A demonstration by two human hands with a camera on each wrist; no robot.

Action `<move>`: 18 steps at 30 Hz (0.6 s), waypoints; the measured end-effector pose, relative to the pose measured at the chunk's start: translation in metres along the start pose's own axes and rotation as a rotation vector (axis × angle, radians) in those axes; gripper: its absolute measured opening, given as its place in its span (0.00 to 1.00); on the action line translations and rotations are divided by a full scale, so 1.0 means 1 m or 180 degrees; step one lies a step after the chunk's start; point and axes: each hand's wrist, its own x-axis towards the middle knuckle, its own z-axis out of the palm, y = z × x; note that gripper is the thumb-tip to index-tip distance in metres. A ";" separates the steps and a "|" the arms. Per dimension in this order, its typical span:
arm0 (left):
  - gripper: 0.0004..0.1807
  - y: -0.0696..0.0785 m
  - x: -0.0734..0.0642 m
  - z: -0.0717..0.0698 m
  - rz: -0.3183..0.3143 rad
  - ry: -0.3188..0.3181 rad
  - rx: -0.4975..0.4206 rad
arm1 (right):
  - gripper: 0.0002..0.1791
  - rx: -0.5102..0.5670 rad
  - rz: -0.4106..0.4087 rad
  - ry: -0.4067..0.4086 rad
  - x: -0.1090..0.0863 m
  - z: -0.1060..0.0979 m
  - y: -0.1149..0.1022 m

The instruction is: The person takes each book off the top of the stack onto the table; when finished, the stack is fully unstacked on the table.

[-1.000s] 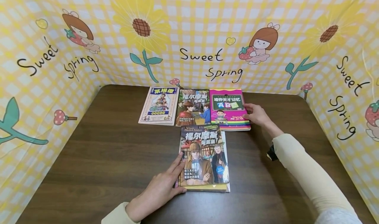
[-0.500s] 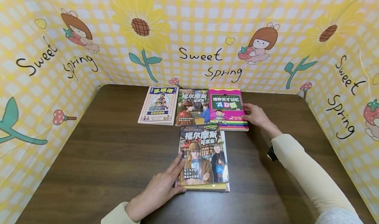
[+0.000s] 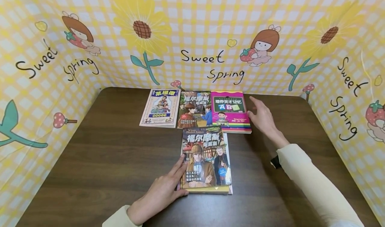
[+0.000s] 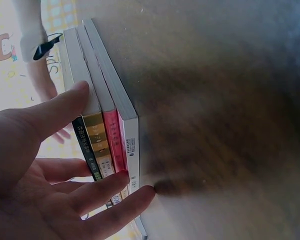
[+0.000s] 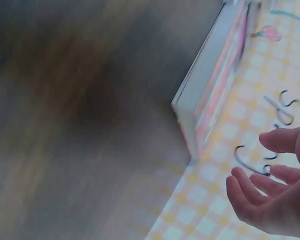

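In the head view, a small stack of books lies in the middle of the table, topped by a detective-story book (image 3: 206, 163) with a man in a checked cap. My left hand (image 3: 163, 188) rests against the stack's left side, its fingers along the spines (image 4: 110, 145) and the thumb at the near corner. At the back right lies a pink book (image 3: 231, 120) with a green blackboard and ABC on its cover. My right hand (image 3: 261, 117) is just right of that book, fingers loosely bent and holding nothing; the right wrist view shows the hand apart from the page edges (image 5: 205, 70).
Left of the pink book, side by side in one row, lie another detective book (image 3: 195, 110) and a pale book (image 3: 160, 108) with a blue title band. Behind the row the brown table (image 3: 99, 160) meets a yellow checked cloth (image 3: 204, 26), which also lines both sides.
My right hand has let go of the pink book's right edge and lifted slightly away. My left hand stays at the stack. The pink book shifts barely, along with the whole view.
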 end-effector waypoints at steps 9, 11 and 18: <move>0.46 -0.001 0.001 0.002 -0.0024 0.0021 0.0023 | 0.34 0.0601 -0.0322 -0.0303 -0.073 0.024 -0.034; 0.47 -0.001 0.001 0.002 -0.0025 0.0030 0.0016 | 0.33 0.0729 -0.0289 -0.0516 -0.094 0.031 -0.045; 0.47 -0.001 0.000 0.004 -0.0054 0.0068 -0.0098 | 0.35 0.0553 0.0000 -0.0799 -0.138 0.048 -0.071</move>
